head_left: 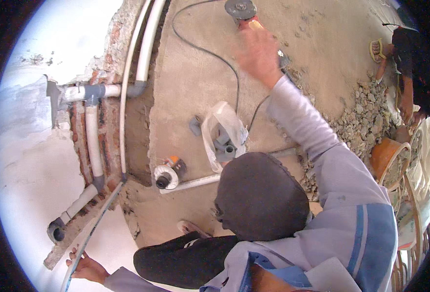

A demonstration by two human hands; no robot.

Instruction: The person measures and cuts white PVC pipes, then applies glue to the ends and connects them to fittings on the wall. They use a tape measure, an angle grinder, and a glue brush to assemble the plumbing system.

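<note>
At the lower left, my left hand (89,270) has its fingers around a thin pale pipe (98,223). This pipe slants up to a small dark elbow at the wall's base, where a thin upright white pipe (124,112) meets it. My right arm is stretched far forward. My right hand (259,53), smeared by motion, grips a red angle grinder (244,17) with a dark round disc, held over the floor. My bent knees in dark trousers show at the lower middle.
Thicker white pipes (93,141) with grey joints run along the broken brick wall. A plastic bag of grey fittings (223,114), a black cable (205,50) and a white roll-like item (167,176) lie ahead. Rubble (366,117), an orange bucket (385,158) and another person (414,68) are at right.
</note>
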